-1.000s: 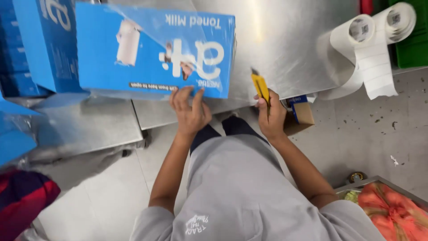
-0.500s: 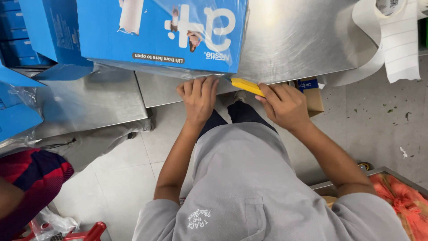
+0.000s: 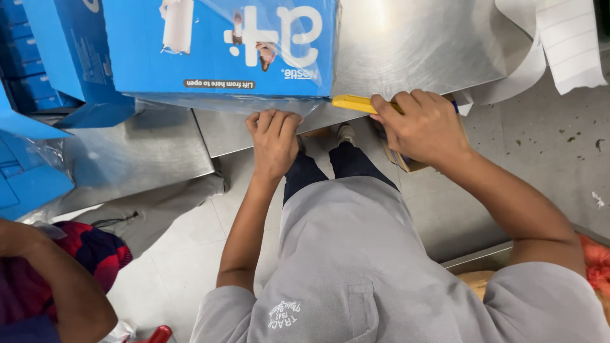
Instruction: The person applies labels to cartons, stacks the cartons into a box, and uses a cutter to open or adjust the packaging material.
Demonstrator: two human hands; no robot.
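While the left hand (image 3: 274,136) presses its bent fingers on the clear plastic wrap at the desk's (image 3: 406,51) near edge, just below the blue carton pack (image 3: 219,47), the right hand (image 3: 424,124) is clenched around a yellow utility knife (image 3: 352,103). The knife lies with its long axis nearly level along the desk edge, its tip pointing left at the pack's lower right corner. White paper roll sheets (image 3: 565,47) hang at the far right. Another person's arm (image 3: 47,279) shows at the lower left.
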